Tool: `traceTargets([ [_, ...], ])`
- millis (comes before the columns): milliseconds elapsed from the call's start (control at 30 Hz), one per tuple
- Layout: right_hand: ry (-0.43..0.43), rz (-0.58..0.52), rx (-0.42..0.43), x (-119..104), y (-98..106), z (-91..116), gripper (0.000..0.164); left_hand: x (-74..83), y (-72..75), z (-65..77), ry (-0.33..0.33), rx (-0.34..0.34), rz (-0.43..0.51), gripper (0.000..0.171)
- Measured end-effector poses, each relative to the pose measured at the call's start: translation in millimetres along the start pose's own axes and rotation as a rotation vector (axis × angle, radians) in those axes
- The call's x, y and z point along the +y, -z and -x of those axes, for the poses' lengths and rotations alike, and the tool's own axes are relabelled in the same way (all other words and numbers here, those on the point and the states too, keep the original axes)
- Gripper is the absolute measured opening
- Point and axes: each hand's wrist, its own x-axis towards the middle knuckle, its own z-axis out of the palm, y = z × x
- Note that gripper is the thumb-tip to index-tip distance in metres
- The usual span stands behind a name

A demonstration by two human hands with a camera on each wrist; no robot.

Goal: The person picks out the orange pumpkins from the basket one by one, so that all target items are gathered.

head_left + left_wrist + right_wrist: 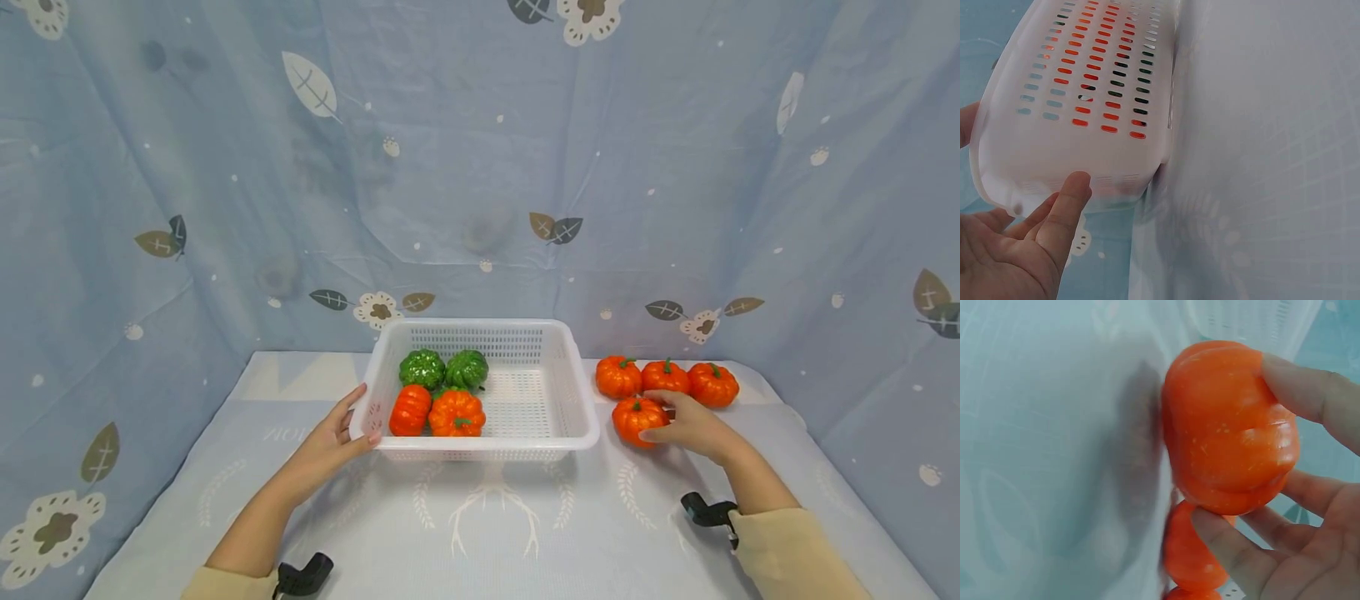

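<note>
A white plastic basket (517,444) with slotted walls sits at the middle of the table. My left hand (330,444) holds its left end at the rim, and in the left wrist view a finger (1071,203) lies against the outer wall. Inside the basket, toward the left, are two green pumpkins (422,369) and two orange pumpkins (457,413); a bit of green shows between them. To the right of the basket my right hand (693,427) pinches a small orange pumpkin (1225,431) between thumb and fingers. It is at or very near the tabletop.
Three more orange pumpkins (666,377) stand in a row behind the right hand. A pale patterned cloth (487,533) covers the table. Blue printed curtains (480,167) hang behind and at both sides. Black wrist mounts (303,575) stick out near both sleeves.
</note>
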Motion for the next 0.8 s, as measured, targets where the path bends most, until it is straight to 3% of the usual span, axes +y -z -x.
traceTargets([
  [367,-0.017,-0.008,0.006,6.3,-4.9,-5.2,0.086,-1.0,-0.5,-1.3,0.006,0.01,-0.003,0.092],
  [800,0.017,0.003,0.007,8.7,-5.6,-9.8,0.08,0.4,-1.9,-0.9,0.022,0.022,-0.007,0.092],
])
